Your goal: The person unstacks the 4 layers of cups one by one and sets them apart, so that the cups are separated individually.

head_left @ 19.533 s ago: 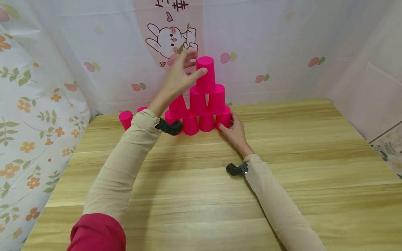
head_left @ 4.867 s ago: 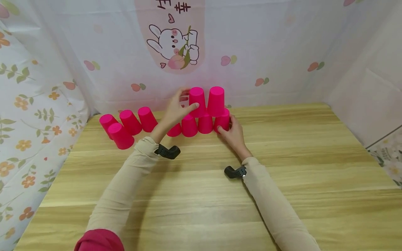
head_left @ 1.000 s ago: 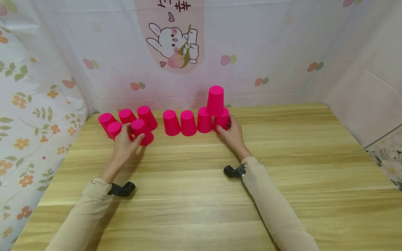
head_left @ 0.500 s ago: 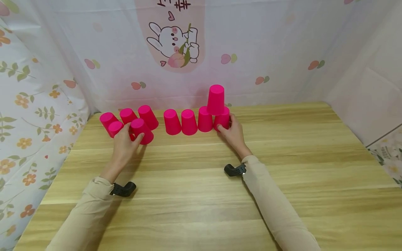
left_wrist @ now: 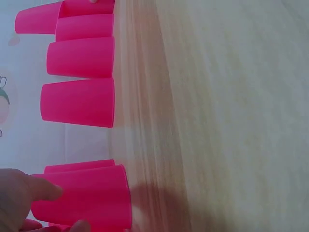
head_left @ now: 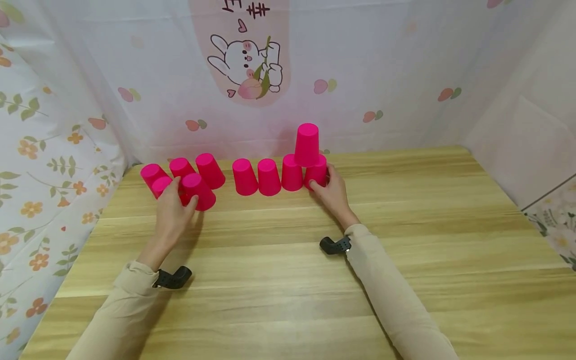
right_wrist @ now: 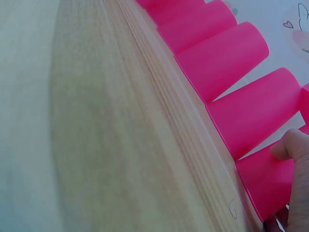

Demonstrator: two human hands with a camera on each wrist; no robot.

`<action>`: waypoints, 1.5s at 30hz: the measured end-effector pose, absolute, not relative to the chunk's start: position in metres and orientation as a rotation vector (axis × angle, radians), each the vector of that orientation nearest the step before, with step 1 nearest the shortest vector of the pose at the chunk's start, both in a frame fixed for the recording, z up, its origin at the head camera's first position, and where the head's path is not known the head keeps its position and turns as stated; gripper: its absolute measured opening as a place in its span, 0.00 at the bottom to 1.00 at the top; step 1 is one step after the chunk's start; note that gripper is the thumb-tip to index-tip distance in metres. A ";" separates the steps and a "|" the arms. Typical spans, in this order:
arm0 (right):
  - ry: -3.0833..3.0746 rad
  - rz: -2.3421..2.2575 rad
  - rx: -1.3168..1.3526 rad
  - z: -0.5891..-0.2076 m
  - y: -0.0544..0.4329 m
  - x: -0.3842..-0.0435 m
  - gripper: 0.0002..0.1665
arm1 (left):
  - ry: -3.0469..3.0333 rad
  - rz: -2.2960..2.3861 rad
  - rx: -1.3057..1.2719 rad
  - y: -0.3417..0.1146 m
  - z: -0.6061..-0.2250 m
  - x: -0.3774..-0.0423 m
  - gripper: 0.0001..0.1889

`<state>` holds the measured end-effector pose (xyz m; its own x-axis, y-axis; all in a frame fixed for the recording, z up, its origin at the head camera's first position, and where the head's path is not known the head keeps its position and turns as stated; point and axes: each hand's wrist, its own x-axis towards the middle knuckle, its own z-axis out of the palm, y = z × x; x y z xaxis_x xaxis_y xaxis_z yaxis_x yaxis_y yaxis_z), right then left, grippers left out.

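Pinching at left, gripping at right

The left hand (head_left: 173,211) pinches the front cup (head_left: 201,192), thumb on its near side, the other fingers partly hidden; four other cups (head_left: 210,171) cluster beside it at the left of the table (head_left: 270,280). The right hand (head_left: 334,195) curls around the end cup (head_left: 317,172) of a four-cup row (head_left: 269,177), thumb in front and fingers on the far side. The top cup (head_left: 307,145) rests across the end cup and the next cup (head_left: 291,175). All ten cups are mouth down, their insides hidden.
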<state>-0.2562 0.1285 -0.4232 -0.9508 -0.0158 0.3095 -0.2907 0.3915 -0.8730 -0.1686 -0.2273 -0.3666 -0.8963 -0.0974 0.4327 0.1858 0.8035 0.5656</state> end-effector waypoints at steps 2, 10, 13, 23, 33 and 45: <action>-2.403 1.584 0.270 -0.423 0.128 -0.256 0.31 | -2.511 -0.838 -0.096 -0.227 -0.365 -0.167 0.30; -2.415 1.577 0.270 -0.426 0.126 -0.255 0.31 | -2.346 -0.727 -0.195 -0.222 -0.335 -0.160 0.28; -2.422 1.579 0.259 -0.427 0.126 -0.255 0.31 | -2.286 -0.708 -0.204 -0.217 -0.319 -0.159 0.25; -2.438 1.571 0.233 -0.426 0.129 -0.255 0.32 | -2.266 -0.907 -0.385 -0.168 -0.302 -0.185 0.21; -2.426 1.569 0.244 -0.425 0.130 -0.256 0.32 | -2.387 -1.063 -0.534 -0.118 -0.294 -0.216 0.22; -2.415 1.567 0.258 -0.423 0.128 -0.258 0.31 | -2.558 -1.370 -0.454 -0.075 -0.283 -0.248 0.26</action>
<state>-0.2575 0.1284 -0.4226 -0.9530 -0.0123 0.3029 -0.2816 0.4060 -0.8694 -0.2476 -0.0750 -0.2829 -0.9319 0.1718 0.3195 0.3611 0.5223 0.7725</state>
